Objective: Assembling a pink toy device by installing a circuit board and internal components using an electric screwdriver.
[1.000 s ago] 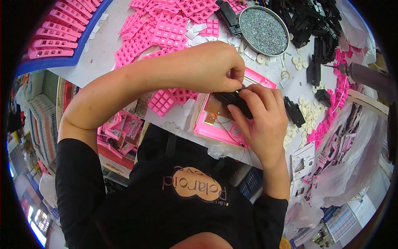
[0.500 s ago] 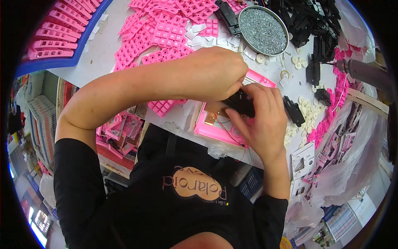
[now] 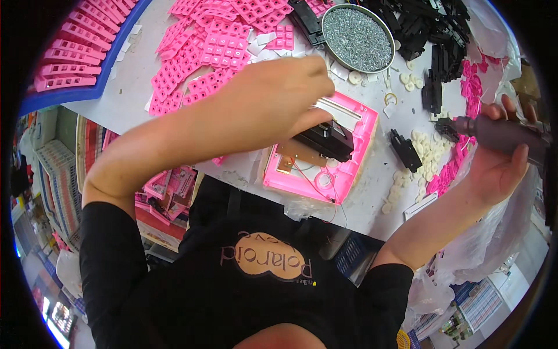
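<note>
In front of me lies a pink plastic housing point(image 3: 356, 168), open side up, with a brown circuit board point(image 3: 302, 152), thin wires and a ring-shaped recess inside. A black plastic mechanism point(image 3: 328, 141) sits across it, slightly tilted. My left hand point(image 3: 288, 96) is over the housing's far left part, fingers curled, thumb on the mechanism's edge; its fingertips are partly hidden. Off to the right, my right hand point(image 3: 500, 157) is wrapped round a dark electric screwdriver point(image 3: 505, 132), whose tip points left toward a small black part point(image 3: 446, 129).
Beyond the housing stands a round tin of small screws point(image 3: 390, 55). Pink keypads point(image 3: 224, 43) are heaped at the far left beside a blue tray point(image 3: 103, 75) of pink parts. Black mechanisms point(image 3: 433, 93), white discs point(image 3: 427, 151) and pink pieces lie right; clear plastic bags hang nearby.
My right hand has left the black mechanism and moved right onto the screwdriver. My left hand has shifted slightly left, leaving more of the mechanism and housing showing.
</note>
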The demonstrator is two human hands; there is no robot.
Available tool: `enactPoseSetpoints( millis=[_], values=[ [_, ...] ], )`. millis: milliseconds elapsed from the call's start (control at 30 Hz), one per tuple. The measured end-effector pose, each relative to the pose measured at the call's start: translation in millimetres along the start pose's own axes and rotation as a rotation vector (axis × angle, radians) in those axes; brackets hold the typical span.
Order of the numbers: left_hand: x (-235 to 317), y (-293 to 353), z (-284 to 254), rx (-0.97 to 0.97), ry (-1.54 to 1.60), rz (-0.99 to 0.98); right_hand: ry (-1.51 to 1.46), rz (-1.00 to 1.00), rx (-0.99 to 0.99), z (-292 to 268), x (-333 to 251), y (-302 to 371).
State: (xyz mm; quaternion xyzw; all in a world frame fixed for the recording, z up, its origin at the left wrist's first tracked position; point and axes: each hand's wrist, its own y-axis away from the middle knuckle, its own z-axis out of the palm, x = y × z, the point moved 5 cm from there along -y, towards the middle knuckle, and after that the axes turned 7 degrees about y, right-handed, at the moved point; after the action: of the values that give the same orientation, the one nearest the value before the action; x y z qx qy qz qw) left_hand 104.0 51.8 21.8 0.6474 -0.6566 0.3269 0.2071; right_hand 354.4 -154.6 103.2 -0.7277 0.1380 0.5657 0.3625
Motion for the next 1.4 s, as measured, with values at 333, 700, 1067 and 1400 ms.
enactPoseSetpoints(
  millis=[333,700,1067,1400],
  values=[
    [-8,43,26,0.099,-0.046,0.111,-0.39,-0.05,-0.235,100,12,16],
    [-14,46,26,0.175,0.108,0.164,-0.244,-0.211,-0.298,179,4,60],
    [-16,47,28,0.218,0.144,0.167,-0.298,-0.242,-0.36,187,11,57],
    [-18,48,30,0.229,0.165,0.157,-0.321,-0.345,-0.413,187,10,62]
  ],
)
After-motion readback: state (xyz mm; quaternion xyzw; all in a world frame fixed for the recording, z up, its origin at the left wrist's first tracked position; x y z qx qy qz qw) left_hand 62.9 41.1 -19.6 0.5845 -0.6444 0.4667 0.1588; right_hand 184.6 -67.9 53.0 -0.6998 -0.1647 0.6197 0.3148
